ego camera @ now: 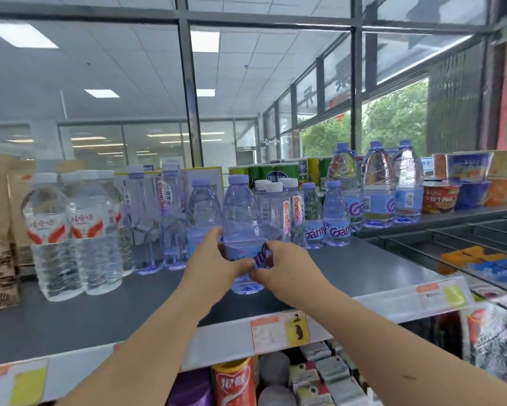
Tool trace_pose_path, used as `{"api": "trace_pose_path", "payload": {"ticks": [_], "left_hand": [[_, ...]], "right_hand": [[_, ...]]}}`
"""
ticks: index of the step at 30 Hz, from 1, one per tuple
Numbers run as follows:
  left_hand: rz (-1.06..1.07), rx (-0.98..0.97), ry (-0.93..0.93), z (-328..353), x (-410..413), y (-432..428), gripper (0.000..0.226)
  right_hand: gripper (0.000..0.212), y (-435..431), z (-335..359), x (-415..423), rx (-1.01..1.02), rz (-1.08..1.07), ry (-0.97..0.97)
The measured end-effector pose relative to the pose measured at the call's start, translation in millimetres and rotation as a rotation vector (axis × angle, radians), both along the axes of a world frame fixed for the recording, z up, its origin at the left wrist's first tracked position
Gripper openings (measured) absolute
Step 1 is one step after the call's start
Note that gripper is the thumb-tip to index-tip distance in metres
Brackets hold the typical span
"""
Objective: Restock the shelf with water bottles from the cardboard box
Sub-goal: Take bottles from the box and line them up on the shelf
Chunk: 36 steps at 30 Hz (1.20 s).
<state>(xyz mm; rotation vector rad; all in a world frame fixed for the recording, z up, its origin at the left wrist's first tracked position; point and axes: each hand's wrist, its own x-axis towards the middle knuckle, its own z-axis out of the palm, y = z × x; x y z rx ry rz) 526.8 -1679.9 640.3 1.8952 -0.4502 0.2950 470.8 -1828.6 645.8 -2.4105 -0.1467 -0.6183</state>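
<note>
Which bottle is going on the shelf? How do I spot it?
Look at the grey shelf top. Near its front edge, one purple-capped bottle stands alone. Only it is held by the left hand and right hand.

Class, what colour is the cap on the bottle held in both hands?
Pale lilac cap, clearest in the head view.

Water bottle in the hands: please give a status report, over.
Left hand and right hand both grip the water bottle low. Bottle upright, base seems on shelf, ahead of other bottles. Nothing blocks it.
</note>
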Motion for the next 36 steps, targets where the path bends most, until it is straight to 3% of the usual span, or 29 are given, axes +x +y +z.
{"api": "trace_pose_path", "payload": {"ticks": [5,8,16,18,21,23,32,36], "left_hand": [[-0.007,0.021,0.005,-2,4,0,0.074],[-0.008,0.037,-0.011,-5,5,2,0.05],[-0.034,0.055,0.011,-4,0,3,0.043],[-0.036,0.056,0.035,-3,-4,2,0.056],[-0.015,-0.006,0.09,0,-13,3,0.095],[-0.001,-0.042,0.083,3,-19,8,0.098],[-0.176,-0.205,0.135,7,-70,26,0.07],[-0.194,-0.332,0.151,-7,-114,34,0.041]], "right_hand": [[0.019,-3,-2,7,-0.041,0.008,-0.015],[0.022,-1,-8,7,-0.016,0.014,-0.038],[0.03,-1,-10,7,0.077,-0.056,-0.024],[0.031,-1,-8,4,0.061,-0.05,-0.031],[0.044,-1,-6,-5,0.042,-0.077,-0.043],[0.049,0,-3,-12,0.055,-0.106,-0.061],[0.039,33,-11,-60,0.093,-0.15,-0.176],[0.04,37,-27,-98,0.116,-0.135,-0.219]]}}
